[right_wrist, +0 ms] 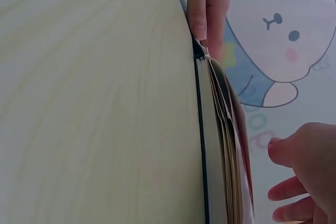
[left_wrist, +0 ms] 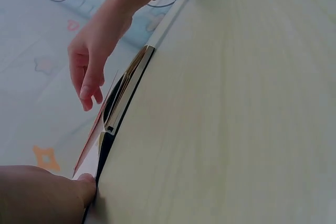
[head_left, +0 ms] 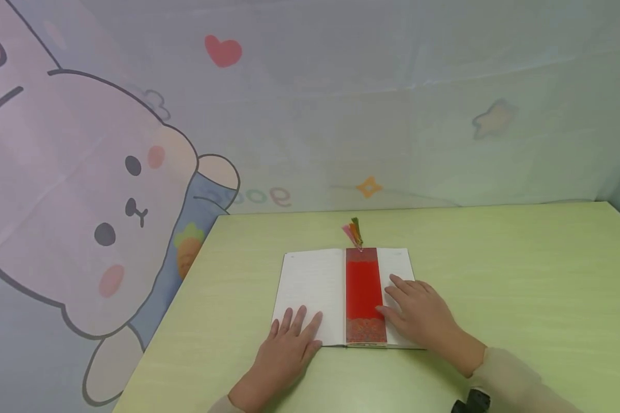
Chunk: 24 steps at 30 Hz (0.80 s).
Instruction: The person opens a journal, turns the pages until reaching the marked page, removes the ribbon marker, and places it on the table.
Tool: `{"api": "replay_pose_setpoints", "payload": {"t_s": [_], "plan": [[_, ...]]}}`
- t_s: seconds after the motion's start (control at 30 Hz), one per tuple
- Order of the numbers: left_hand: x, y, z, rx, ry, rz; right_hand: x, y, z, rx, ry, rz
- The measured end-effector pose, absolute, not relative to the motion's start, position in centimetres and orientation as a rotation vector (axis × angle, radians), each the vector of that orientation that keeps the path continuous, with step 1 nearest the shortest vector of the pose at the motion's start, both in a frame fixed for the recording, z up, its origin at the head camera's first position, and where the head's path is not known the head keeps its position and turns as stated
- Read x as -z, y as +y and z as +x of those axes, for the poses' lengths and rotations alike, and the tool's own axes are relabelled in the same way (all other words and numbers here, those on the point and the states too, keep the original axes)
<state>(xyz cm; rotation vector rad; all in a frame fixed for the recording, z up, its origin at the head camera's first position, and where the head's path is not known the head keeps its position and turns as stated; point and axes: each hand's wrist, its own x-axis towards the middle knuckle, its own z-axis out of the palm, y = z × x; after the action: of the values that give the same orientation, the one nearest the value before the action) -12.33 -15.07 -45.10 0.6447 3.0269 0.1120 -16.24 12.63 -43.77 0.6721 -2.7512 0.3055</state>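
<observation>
A pale sleeve (head_left: 516,378) with a small dark device (head_left: 472,401) at its wrist is being seen nearest the camera, on the right arm. An open book (head_left: 310,281) is being carried by the pale green table (head_left: 522,275), lying nearer the table's left edge than its far right corner, and well short of the far edge. A red strip (head_left: 363,289) with patterned ends is being borne along the right page, beside the fold, and pink, orange and green tassels (head_left: 355,232) are being shown past the book's top, pointing toward the table's far edge. The lower left page is being touched by the left hand (head_left: 286,350), whose fingers are being held spread and nearly straight, with nothing being gripped; its thumb is being laid at the book's near edge. The right hand (head_left: 423,312) is being held over the right page, its fingers parted and loosely bent around nothing, its thumb near the strip's right edge. Behind the table's far edge, a wall cloth (head_left: 315,115) is being displayed, with a large rabbit (head_left: 72,201) being pictured beyond the left edge.
</observation>
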Motion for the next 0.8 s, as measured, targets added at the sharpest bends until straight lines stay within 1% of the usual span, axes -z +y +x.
{"api": "replay_pose_setpoints", "payload": {"t_s": [0.17,0.3,0.57,0.7,0.8], "plan": [[44.9,-14.9,-12.3,-0.126,3.041,0.656,43.5,11.2,-16.9,-0.430,-2.837,0.466],[44.9,-14.9,-12.3,-0.115,3.032,0.644,43.0,10.6,-17.3,-0.731,-2.843,0.303],[44.8,-14.9,-12.2,-0.103,3.038,0.648,41.8,10.7,-18.8,-1.260,-2.922,0.088],[44.8,-14.9,-12.2,-0.095,3.041,0.651,41.7,10.9,-19.6,-1.538,-2.967,-0.074],[44.9,-14.9,-12.3,-0.091,3.034,0.654,42.0,11.0,-20.1,-1.665,-2.962,-0.158]]}}
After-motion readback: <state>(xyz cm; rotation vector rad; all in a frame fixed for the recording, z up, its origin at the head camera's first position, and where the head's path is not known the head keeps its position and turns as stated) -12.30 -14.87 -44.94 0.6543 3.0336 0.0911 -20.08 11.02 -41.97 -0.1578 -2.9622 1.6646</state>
